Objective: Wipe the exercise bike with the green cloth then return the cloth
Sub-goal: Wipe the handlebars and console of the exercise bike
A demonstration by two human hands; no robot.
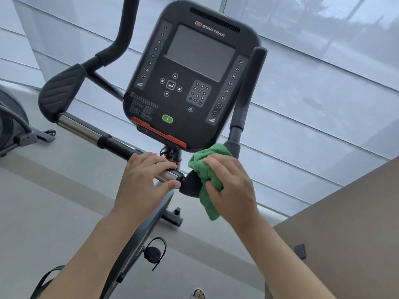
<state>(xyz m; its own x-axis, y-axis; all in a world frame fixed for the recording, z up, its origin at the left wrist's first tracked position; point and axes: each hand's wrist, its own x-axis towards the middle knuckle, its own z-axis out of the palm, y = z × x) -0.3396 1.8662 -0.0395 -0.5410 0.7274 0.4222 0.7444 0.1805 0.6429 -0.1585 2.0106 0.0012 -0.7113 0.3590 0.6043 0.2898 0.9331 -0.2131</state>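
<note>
The exercise bike's black console (190, 76) fills the upper middle, with its dark screen and keypad facing me. A handlebar (86, 130) with a chrome section runs from the left elbow pad down to the centre. My left hand (144, 182) grips the handlebar's chrome part just below the console. My right hand (231, 188) holds the bunched green cloth (207, 169) against the black right elbow pad (191, 184), fingers curled round the fabric. A corner of the cloth hangs down below my palm.
A black left elbow pad (62, 91) and upright grips (248, 89) flank the console. Another machine's base (13, 126) stands at the far left. A beige counter edge (345, 223) sits at the right. Pedals with straps (154, 253) show below, and window blinds lie behind.
</note>
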